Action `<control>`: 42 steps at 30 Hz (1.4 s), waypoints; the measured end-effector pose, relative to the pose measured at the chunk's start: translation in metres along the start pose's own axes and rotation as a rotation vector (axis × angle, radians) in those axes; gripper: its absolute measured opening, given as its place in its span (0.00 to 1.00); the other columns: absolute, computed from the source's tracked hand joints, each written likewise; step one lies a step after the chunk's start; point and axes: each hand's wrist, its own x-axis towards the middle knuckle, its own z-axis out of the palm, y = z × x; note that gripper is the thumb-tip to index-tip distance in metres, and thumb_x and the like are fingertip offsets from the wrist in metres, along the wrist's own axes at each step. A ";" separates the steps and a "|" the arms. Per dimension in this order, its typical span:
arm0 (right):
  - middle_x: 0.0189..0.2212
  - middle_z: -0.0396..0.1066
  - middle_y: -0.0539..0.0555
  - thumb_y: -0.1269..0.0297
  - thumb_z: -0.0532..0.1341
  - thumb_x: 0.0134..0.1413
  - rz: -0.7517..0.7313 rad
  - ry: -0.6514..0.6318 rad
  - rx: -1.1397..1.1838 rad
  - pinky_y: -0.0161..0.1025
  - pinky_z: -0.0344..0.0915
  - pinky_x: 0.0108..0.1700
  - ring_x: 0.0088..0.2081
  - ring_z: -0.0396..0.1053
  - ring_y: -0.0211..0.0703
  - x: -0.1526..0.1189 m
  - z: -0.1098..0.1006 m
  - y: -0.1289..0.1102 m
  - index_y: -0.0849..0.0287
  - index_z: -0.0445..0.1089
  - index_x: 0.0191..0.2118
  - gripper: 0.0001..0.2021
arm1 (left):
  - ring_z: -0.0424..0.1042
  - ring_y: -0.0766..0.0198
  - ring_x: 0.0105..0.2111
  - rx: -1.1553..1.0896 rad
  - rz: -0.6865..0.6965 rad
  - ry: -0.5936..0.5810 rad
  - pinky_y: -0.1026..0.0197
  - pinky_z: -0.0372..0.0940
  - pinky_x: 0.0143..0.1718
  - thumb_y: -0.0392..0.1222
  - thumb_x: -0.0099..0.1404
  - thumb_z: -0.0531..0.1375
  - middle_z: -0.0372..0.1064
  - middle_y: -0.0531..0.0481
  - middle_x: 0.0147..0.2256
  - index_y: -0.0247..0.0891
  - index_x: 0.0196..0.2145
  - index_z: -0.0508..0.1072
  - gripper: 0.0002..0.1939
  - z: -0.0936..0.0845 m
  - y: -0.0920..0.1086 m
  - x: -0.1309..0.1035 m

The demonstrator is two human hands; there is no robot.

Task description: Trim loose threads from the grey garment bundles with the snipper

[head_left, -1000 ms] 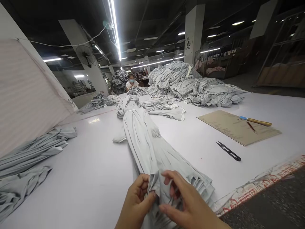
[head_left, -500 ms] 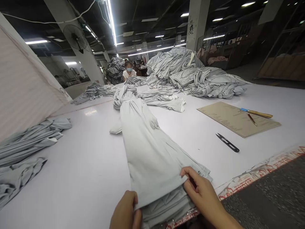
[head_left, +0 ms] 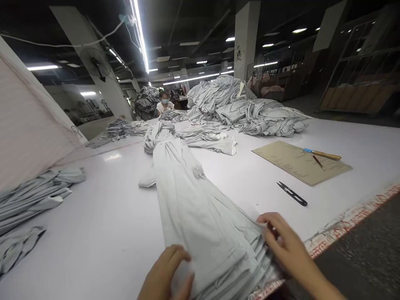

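Note:
A light grey garment [head_left: 184, 200] lies lengthwise on top of a stack of similar pieces, gathered at a narrow band and broadening toward me. At its near left corner is my left hand [head_left: 167, 271], blurred, its thumb and fingers apart beside the cloth. My right hand [head_left: 286, 239] is at the garment's right edge, thumb and forefinger closed on a bit of the cloth. The near hem is smeared by motion, and the layers beneath show at the front. Right of the stack lie black thread snips [head_left: 292, 193].
A brown cardboard sheet [head_left: 281, 160] carries a yellow-handled tool [head_left: 326, 155] and a pen [head_left: 318, 162]. Grey garments form a large heap [head_left: 225, 100] at the back, with more bundles [head_left: 37, 189] at left. A masked person [head_left: 164, 103] is across the white table [head_left: 103, 225].
My right hand has moved right along the garment's edge. My left hand has opened at the near left corner, and the hem, stretched flat before, now lies looser. The view has shifted slightly.

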 end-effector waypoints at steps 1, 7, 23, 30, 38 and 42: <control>0.42 0.66 0.56 0.61 0.45 0.60 0.035 0.049 -0.068 0.36 0.67 0.30 0.35 0.69 0.44 0.013 -0.006 0.016 0.55 0.65 0.42 0.14 | 0.71 0.57 0.44 0.004 0.039 0.070 0.57 0.67 0.45 0.42 0.65 0.53 0.71 0.45 0.44 0.43 0.41 0.71 0.09 0.004 0.007 0.015; 0.50 0.65 0.72 0.65 0.50 0.55 0.247 0.223 -0.373 0.63 0.62 0.44 0.52 0.60 0.71 0.085 -0.035 0.091 0.68 0.68 0.48 0.19 | 0.59 0.48 0.60 0.200 0.259 0.155 0.37 0.55 0.59 0.39 0.67 0.51 0.62 0.41 0.60 0.41 0.56 0.67 0.20 0.074 0.021 0.086; 0.49 0.69 0.56 0.63 0.59 0.64 0.267 0.123 -0.322 0.48 0.70 0.45 0.44 0.71 0.46 0.093 -0.023 0.131 0.59 0.68 0.50 0.11 | 0.61 0.49 0.59 0.470 0.325 0.141 0.40 0.63 0.55 0.37 0.68 0.51 0.62 0.48 0.60 0.50 0.57 0.66 0.22 0.117 0.003 0.088; 0.44 0.71 0.55 0.62 0.59 0.64 0.375 0.204 0.047 0.44 0.71 0.40 0.39 0.72 0.43 0.097 -0.030 0.135 0.61 0.67 0.49 0.12 | 0.61 0.47 0.59 0.112 0.159 0.178 0.37 0.56 0.59 0.38 0.67 0.52 0.65 0.41 0.58 0.42 0.56 0.67 0.20 0.126 0.019 0.078; 0.17 0.56 0.44 0.46 0.49 0.64 0.284 0.212 0.380 0.35 0.63 0.27 0.21 0.60 0.36 0.043 -0.052 0.087 0.56 0.58 0.21 0.24 | 0.67 0.52 0.44 -0.245 0.134 0.086 0.49 0.64 0.47 0.33 0.54 0.59 0.66 0.43 0.41 0.39 0.39 0.64 0.14 0.087 0.061 0.040; 0.19 0.58 0.46 0.42 0.56 0.55 0.224 0.079 0.510 0.34 0.63 0.25 0.22 0.61 0.39 -0.017 -0.056 0.025 0.55 0.60 0.24 0.21 | 0.66 0.57 0.38 -0.253 0.104 -0.095 0.55 0.62 0.42 0.33 0.57 0.57 0.64 0.48 0.36 0.40 0.34 0.62 0.07 0.075 0.069 0.035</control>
